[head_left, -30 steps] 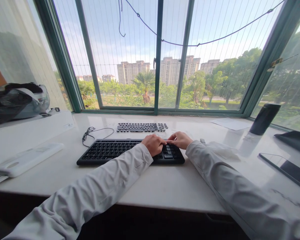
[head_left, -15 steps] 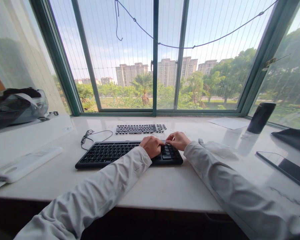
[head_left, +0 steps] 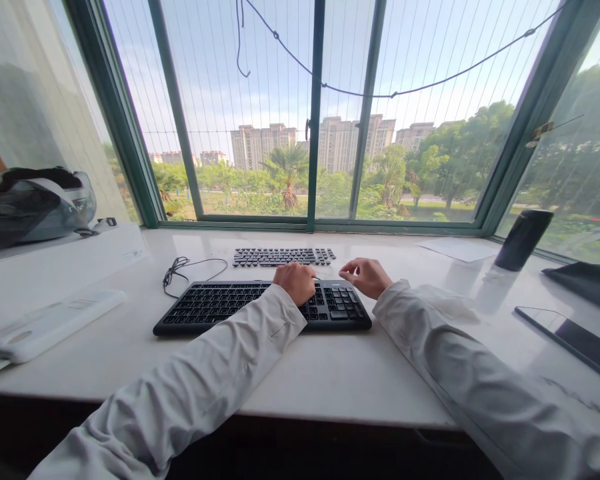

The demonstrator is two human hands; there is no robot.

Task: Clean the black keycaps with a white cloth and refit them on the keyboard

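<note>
A black keyboard (head_left: 215, 308) lies on the white tabletop, its left part showing open key sockets and some keycaps (head_left: 341, 308) fitted at its right end. Over the upper middle of the keyboard, my left hand (head_left: 295, 283) is curled closed; its fingertips are hidden. Just beyond the keyboard's upper right corner, my right hand (head_left: 369, 276) has thumb and forefinger drawn together, and whatever is between them is too small to make out. Behind the keyboard, loose black keycaps (head_left: 275, 257) lie in keyboard-like rows.
A coiled black cable (head_left: 176, 272) sits behind the keyboard's left end. At left are a white power strip (head_left: 55, 323) and a helmet (head_left: 40, 200) on a white box (head_left: 105, 250). To the right are clear plastic (head_left: 450, 303), a phone (head_left: 570, 340), paper (head_left: 460, 249) and a dark cylinder (head_left: 523, 240).
My hands have separated: the right has lifted off the number pad area to the right and away, while the left has shifted slightly left and back. More of the keyboard's right part shows.
</note>
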